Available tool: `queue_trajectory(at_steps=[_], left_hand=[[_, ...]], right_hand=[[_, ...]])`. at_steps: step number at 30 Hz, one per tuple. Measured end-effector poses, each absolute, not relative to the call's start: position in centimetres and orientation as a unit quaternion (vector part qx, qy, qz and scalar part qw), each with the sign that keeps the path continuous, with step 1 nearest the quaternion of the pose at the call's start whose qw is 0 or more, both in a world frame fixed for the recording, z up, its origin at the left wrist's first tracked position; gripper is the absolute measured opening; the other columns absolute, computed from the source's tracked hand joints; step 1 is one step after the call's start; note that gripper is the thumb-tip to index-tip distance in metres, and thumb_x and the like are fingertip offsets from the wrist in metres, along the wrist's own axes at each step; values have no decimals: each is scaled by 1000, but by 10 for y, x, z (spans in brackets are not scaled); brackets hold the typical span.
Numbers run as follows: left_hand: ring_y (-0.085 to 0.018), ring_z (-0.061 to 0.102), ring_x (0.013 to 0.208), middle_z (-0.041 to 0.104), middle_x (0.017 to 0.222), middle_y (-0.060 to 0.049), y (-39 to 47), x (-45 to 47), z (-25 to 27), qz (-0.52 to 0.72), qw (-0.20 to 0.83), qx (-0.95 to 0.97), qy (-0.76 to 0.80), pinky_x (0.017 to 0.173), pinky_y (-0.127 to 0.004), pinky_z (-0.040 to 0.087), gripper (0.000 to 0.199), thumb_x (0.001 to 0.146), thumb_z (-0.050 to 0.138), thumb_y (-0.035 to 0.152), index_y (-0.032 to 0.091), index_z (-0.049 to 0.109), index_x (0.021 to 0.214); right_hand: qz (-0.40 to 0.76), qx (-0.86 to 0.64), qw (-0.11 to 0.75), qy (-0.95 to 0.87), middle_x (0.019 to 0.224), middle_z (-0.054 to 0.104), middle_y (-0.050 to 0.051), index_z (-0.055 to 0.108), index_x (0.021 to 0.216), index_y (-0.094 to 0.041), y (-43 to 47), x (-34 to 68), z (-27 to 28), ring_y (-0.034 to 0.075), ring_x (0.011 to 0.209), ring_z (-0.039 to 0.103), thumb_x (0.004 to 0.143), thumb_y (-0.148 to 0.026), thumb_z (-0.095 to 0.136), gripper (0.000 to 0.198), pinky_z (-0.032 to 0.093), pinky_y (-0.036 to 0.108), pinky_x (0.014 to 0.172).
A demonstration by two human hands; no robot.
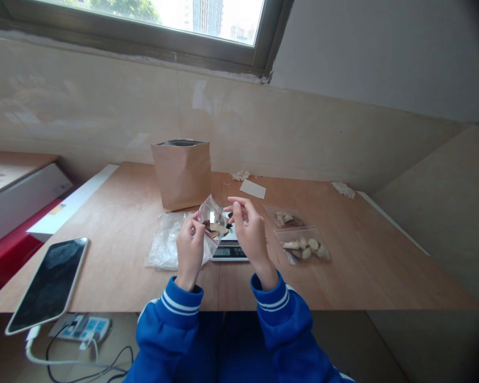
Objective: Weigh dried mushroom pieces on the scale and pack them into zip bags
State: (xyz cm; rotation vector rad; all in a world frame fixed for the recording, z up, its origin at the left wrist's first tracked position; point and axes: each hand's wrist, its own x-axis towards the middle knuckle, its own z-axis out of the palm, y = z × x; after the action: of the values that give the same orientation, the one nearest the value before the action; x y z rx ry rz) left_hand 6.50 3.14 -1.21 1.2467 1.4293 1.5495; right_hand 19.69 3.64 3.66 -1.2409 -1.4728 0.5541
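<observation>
My left hand (190, 240) is closed on the edge of a small clear zip bag (211, 210) with a red seal line, its mouth spread apart. Pale and brown dried slices (217, 230) lie inside it. Just right of the mouth is my right hand (248, 226), its fingers bent together at a small dark dried piece (230, 215). What that piece is exactly is too small to tell. Below both hands sits a digital scale (230, 253) with a lit display, its platform partly hidden by the bag and my right hand.
Clear plastic bags (162, 247) lie left of the scale. Behind them stands an open brown paper pouch (183, 175). Two filled zip bags, one nearer (303, 246) and one farther (286, 217), lie at right. A white card (253, 189) and a charging tablet (50, 284) are also there.
</observation>
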Motion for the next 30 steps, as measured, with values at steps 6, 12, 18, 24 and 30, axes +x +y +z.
queue_trajectory(at_steps=[6,12,18,24,30], left_hand=[[-22,63,106,68,120,-9,41,66,-17,626,352,423,553,91,-33,46,25,86,50,38,18,65,83],[-23,65,106,71,113,-11,66,62,-35,662,362,385,532,92,-35,49,30,85,50,37,16,68,93],[-22,64,109,70,115,-9,75,56,-48,684,341,375,524,93,-35,50,29,87,48,35,17,69,98],[-21,65,108,70,115,-8,75,60,-63,698,308,386,518,95,-35,50,30,91,44,34,18,69,97],[-21,66,106,71,112,-8,73,60,-69,703,268,396,526,94,-35,51,29,91,43,30,18,69,99]], right_hand=[[176,-515,503,-672,106,66,8,61,106,-20,49,219,1,18,98,63,96,-29,40,25,52,33,87],[127,-502,310,-798,140,47,15,54,128,-19,55,211,-38,28,134,41,89,-30,59,41,36,46,112],[62,-517,250,-816,128,54,13,61,120,-22,53,208,-46,30,122,48,85,-34,67,38,44,48,103],[-8,-511,236,-826,110,59,12,62,113,-20,60,215,-58,28,101,56,86,-46,63,37,50,44,90],[-43,-511,235,-826,97,62,10,63,99,-18,65,219,-65,26,90,57,92,-46,53,30,49,39,80]])
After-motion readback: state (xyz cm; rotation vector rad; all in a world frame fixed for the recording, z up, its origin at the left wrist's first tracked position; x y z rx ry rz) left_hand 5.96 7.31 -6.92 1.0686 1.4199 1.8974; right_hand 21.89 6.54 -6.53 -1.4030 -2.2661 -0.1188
